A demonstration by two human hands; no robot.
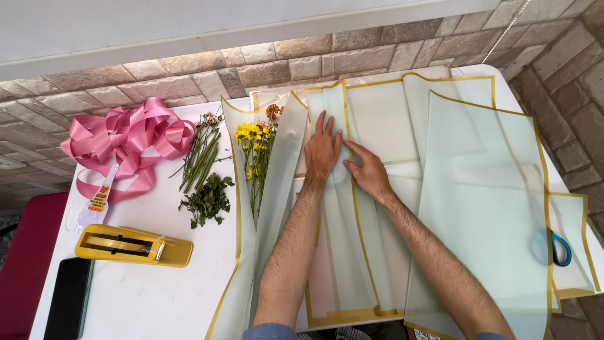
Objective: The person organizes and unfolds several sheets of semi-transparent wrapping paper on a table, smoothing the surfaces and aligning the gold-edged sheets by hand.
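White table (157, 296) backed by brick: pale gold-edged wrapping sheets (377, 208) are being pressed flat and creased—left hand (322, 154) and right hand (370, 173) fingers spread, gripping nothing—so firm smoothing along the fold seems called for, flowers (255, 151) lying wrapped at left.

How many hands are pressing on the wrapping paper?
2. The left hand lies flat on the pale gold-edged wrapping paper near the flowers; the right hand presses beside it, fingertips almost meeting. No other hands show.

white table (157, 296), stone-tile floor (189, 69), daylight
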